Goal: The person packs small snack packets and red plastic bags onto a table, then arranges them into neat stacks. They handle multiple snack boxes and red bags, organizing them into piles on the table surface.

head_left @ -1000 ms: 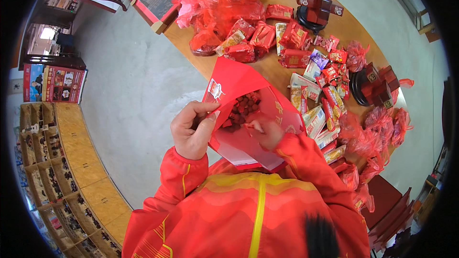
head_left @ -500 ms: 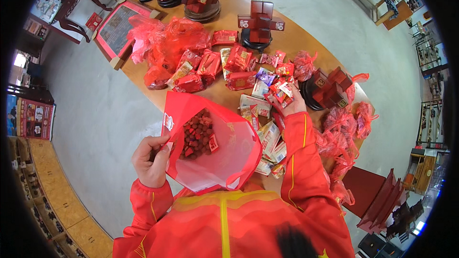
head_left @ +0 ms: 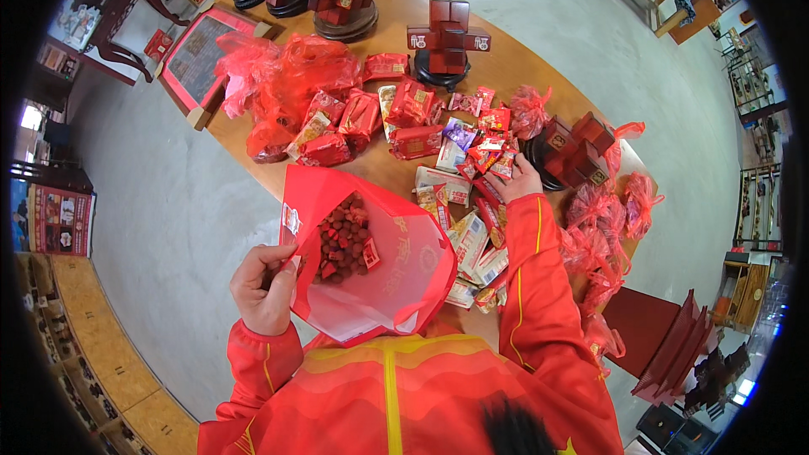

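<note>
My left hand (head_left: 266,286) is closed on the near-left rim of a red bag (head_left: 417,265) with a pale lining, holding its mouth wide. Inside lie many small brown round pieces (head_left: 340,240), with a few red packets among them. On the right, my right hand (head_left: 520,183) rests at the edge of a pile of small red candy packets (head_left: 489,152), fingers stretched and apart. Its fingertips touch or nearly touch the packets. Below it are several white and yellow wrapped bars (head_left: 472,240). A purple packet (head_left: 460,132) lies just beyond.
The wooden table (head_left: 506,50) carries larger red packages (head_left: 361,114) and a heap of red plastic bags (head_left: 291,72). Dark red interlocking wooden blocks (head_left: 448,38) stand on round bases; another such block (head_left: 573,152) is beside my right hand. Tied red bags (head_left: 598,227) line the right edge.
The red packets in my right hand now lie on the pile, and its fingers have loosened and drawn slightly back. My left hand still holds the bag's rim. The view has shifted slightly.
</note>
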